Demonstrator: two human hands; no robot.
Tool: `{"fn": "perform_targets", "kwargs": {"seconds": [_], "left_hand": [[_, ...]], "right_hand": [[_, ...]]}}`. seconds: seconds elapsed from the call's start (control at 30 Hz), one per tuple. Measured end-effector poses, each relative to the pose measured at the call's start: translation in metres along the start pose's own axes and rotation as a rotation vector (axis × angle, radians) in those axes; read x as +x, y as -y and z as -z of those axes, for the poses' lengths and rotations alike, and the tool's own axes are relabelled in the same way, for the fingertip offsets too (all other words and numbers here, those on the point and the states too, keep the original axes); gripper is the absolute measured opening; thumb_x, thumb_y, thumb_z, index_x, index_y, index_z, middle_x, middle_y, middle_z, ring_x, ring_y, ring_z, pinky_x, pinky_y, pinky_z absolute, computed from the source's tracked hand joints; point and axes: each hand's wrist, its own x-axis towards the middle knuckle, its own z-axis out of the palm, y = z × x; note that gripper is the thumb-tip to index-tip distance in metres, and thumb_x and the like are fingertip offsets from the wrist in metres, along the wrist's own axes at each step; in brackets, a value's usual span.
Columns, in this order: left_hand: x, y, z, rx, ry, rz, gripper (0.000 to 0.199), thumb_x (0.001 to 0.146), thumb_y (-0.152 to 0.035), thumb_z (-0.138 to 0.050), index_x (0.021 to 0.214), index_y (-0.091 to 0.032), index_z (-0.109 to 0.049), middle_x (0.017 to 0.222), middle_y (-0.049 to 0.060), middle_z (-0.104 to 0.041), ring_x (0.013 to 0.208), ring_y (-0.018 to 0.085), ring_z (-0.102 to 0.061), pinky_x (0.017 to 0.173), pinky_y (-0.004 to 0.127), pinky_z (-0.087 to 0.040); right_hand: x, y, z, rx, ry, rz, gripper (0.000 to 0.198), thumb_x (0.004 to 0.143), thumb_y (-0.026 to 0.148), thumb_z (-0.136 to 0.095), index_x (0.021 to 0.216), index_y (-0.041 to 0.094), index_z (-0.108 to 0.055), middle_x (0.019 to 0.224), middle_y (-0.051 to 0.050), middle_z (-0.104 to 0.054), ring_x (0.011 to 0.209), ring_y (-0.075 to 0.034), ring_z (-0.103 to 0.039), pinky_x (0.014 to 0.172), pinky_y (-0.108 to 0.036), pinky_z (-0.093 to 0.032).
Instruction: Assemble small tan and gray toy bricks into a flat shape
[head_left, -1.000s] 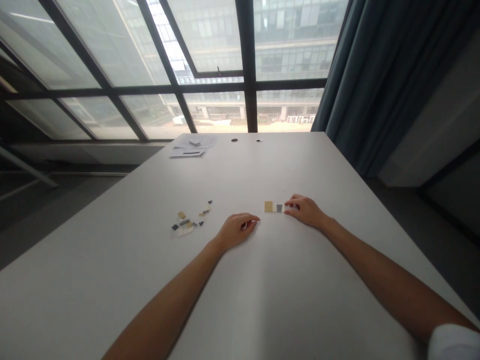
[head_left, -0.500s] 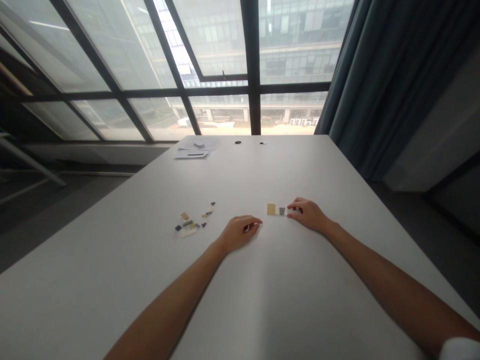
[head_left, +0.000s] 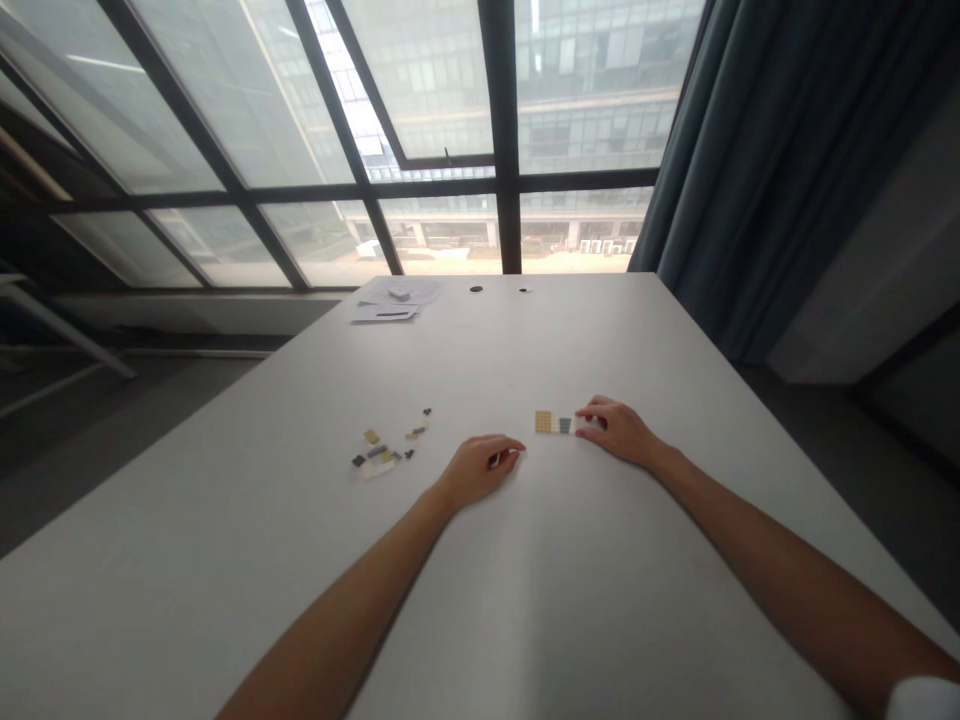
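A flat strip of small building bricks (head_left: 543, 421), tan on the left with white and grey parts further right, lies on the white table. My right hand (head_left: 619, 430) has its thumb and fingertips closed around the strip's white right end, partly hiding it. To the left of the strip, my left hand (head_left: 480, 468) rests on the table with index finger and thumb brought together in a pinch. Whatever may be between those fingertips is too small to make out. Left of that hand lie several loose bricks (head_left: 377, 452) in tan, grey, white and black.
The white table (head_left: 480, 360) reaches back to a wall of windows. Papers (head_left: 384, 313) with a small white object (head_left: 399, 295) on top lie at its far left corner. Two round holes sit near the far edge. A blue curtain (head_left: 720, 180) hangs on the right.
The view has tilted up slightly, so things sit a little lower. Both hands and the bricks otherwise keep their places.
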Motion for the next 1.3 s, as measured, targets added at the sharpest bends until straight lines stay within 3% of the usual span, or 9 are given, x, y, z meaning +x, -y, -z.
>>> {"fn": "perform_targets", "kwargs": {"seconds": [0.2,0.3,0.43,0.57,1.3], "left_hand": [[0.000,0.000,0.000,0.005,0.006,-0.001,0.025,0.094,-0.022,-0.052,0.104,-0.018,-0.074,0.080,0.002,-0.071,0.063,0.009,-0.054,0.063,0.021,-0.041],[0.001,-0.002,0.000,0.017,0.041,0.010,0.025,0.095,-0.023,-0.051,0.104,-0.019,-0.074,0.082,0.001,-0.071,0.064,0.010,-0.054,0.065,0.021,-0.041],[0.002,-0.004,0.002,0.058,0.106,0.037,0.023,0.094,-0.026,-0.054,0.103,-0.022,-0.075,0.083,0.000,-0.072,0.070,0.011,-0.058,0.069,0.023,-0.041],[0.003,-0.006,0.002,0.080,0.130,0.057,0.023,0.093,-0.027,-0.054,0.101,-0.022,-0.075,0.084,0.001,-0.071,0.074,0.013,-0.060,0.071,0.023,-0.042],[0.003,-0.006,0.000,0.110,0.133,0.052,0.022,0.093,-0.027,-0.054,0.100,-0.023,-0.075,0.086,0.001,-0.072,0.076,0.013,-0.061,0.072,0.024,-0.043]], "right_hand": [[0.005,-0.004,0.000,-0.003,-0.390,-0.073,0.028,0.095,0.034,-0.050,0.093,0.018,-0.073,0.086,-0.007,-0.065,0.072,-0.018,-0.056,0.073,-0.032,-0.046],[0.007,-0.010,-0.002,-0.029,-0.492,-0.129,0.028,0.094,0.032,-0.050,0.096,0.016,-0.072,0.088,-0.006,-0.066,0.072,-0.018,-0.056,0.074,-0.032,-0.046],[0.007,-0.016,-0.005,-0.082,-0.411,-0.243,0.026,0.091,0.030,-0.052,0.096,0.016,-0.073,0.091,-0.006,-0.068,0.074,-0.017,-0.058,0.075,-0.031,-0.045],[0.007,-0.019,-0.007,-0.178,-0.280,-0.264,0.022,0.089,0.028,-0.054,0.088,0.018,-0.074,0.095,-0.007,-0.068,0.081,-0.018,-0.061,0.077,-0.030,-0.044],[0.007,-0.025,-0.007,-0.196,-0.257,-0.277,0.022,0.088,0.029,-0.055,0.087,0.019,-0.074,0.095,-0.006,-0.069,0.080,-0.018,-0.061,0.075,-0.029,-0.044]]}}
